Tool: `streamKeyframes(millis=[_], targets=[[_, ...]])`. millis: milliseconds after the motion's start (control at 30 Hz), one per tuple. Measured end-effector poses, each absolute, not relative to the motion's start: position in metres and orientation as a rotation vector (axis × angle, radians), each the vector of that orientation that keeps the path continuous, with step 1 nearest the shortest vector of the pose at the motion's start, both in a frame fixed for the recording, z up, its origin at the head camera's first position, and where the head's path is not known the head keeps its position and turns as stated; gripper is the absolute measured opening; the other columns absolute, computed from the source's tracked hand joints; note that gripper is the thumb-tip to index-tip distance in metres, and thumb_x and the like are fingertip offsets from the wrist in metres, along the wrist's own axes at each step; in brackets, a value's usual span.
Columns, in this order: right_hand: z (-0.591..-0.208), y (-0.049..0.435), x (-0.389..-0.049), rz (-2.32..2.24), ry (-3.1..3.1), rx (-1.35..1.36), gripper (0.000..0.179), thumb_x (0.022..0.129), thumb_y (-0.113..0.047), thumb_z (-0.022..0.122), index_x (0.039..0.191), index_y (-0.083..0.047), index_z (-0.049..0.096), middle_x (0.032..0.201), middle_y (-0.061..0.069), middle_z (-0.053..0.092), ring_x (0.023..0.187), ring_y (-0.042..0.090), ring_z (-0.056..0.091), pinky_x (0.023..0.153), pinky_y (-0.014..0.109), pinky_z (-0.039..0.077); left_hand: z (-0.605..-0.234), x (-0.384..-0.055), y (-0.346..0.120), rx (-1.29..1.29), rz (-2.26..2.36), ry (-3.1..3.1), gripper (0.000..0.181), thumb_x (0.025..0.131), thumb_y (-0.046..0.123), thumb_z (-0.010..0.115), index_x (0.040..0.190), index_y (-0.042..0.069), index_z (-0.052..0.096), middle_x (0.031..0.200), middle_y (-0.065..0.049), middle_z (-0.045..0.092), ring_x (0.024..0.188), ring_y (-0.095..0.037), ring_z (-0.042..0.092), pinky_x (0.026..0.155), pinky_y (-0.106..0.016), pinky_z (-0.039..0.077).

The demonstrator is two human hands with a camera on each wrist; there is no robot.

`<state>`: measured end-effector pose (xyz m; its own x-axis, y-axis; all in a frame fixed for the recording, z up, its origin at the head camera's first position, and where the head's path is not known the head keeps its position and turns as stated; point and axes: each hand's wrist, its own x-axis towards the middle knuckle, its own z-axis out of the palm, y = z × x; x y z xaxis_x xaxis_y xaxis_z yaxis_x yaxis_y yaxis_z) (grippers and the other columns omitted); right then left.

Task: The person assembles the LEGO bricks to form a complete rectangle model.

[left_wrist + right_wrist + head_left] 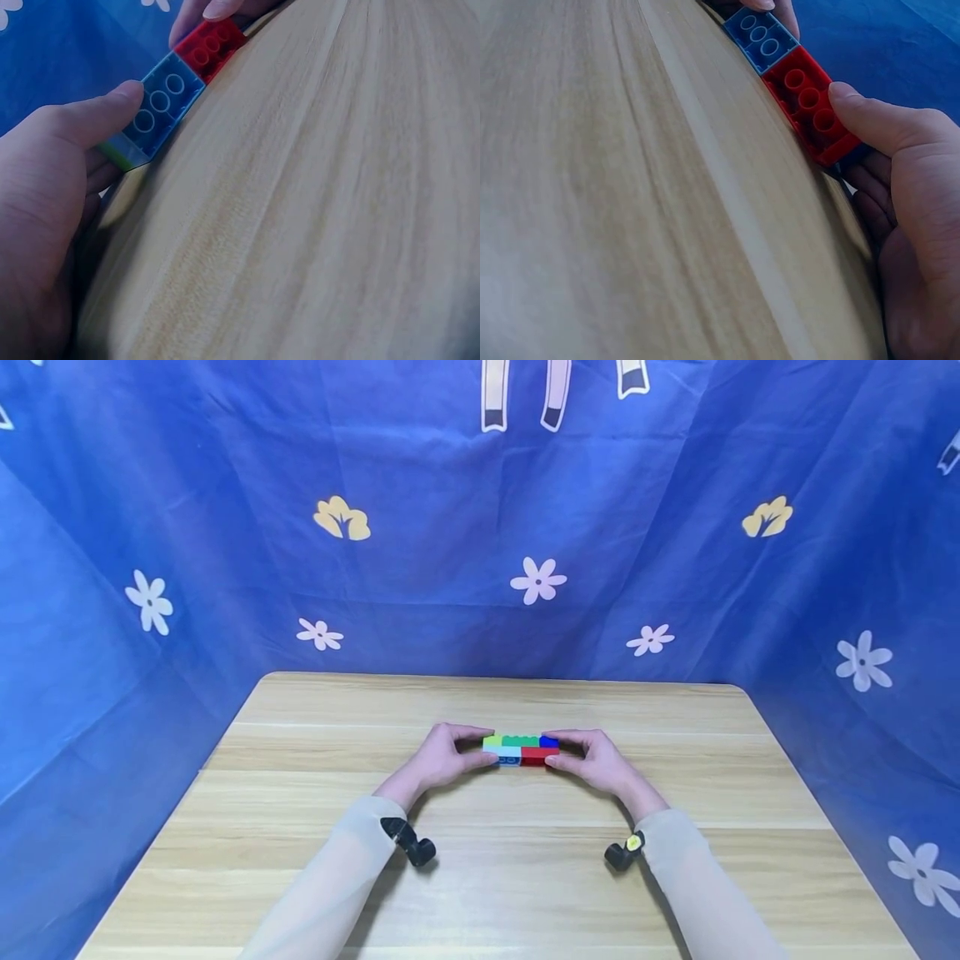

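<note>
Joined toy building bricks lie between the two hands over the far half of the table, with their hollow undersides tipped toward the person. A light blue brick [159, 97] and a red brick [808, 99] sit end to end. Behind them run a yellow-green brick [492, 741], a green brick [521, 741] and a dark blue brick [549, 742]. The left hand [438, 758] pinches the light blue end, thumb on the near side and fingers behind. At the red end, the right hand [600, 762] pinches the same way.
The wood-grain table [495, 868] has rounded far corners. Blue cloth [450, 568] with flower prints hangs behind it and along both sides. A black wrist camera [420, 852] is strapped to the left sleeve, and another camera [619, 857] to the right.
</note>
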<state>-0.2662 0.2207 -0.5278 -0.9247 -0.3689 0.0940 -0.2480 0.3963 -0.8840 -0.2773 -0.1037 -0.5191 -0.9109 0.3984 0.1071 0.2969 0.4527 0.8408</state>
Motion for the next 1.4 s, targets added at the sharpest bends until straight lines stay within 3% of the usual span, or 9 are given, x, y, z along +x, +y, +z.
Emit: streamKeyframes(millis=[767,1233,1400], targets=[[-0.5342,0.2147,-0.2607,-1.649,2.582,-0.572,0.052,0.086,-0.030,0.092,0.134,-0.017,0.076,0.133,0.000,0.072,0.130,0.026,0.062,0.113,0.051,0.044,-0.5234,-0.2756,-0.1066,0.583,1.559,2.539,0.056,0.083,0.032,0.094,0.134,0.016,0.075,0.128,0.005,0.074,0.127,-0.018,0.063,0.113,-0.039,0.045],[-0.5315,0.2194,-0.2588,-1.648,2.590,-0.566,0.054,0.085,-0.035,0.092,0.135,-0.021,0.075,0.134,-0.005,0.072,0.131,0.023,0.061,0.114,0.051,0.043,-0.5217,-0.2730,-0.1028,0.607,1.538,2.580,0.063,0.079,0.034,0.097,0.134,0.014,0.075,0.129,0.003,0.074,0.127,-0.018,0.064,0.113,-0.038,0.045],[-0.5312,0.2179,-0.2568,-1.688,2.567,-0.566,0.054,0.085,-0.031,0.093,0.135,-0.019,0.075,0.134,0.000,0.072,0.130,0.025,0.062,0.113,0.052,0.044,-0.5235,-0.2715,-0.1046,0.597,1.556,2.566,0.062,0.080,0.033,0.096,0.135,0.014,0.074,0.128,0.002,0.074,0.125,-0.019,0.065,0.113,-0.039,0.046]])
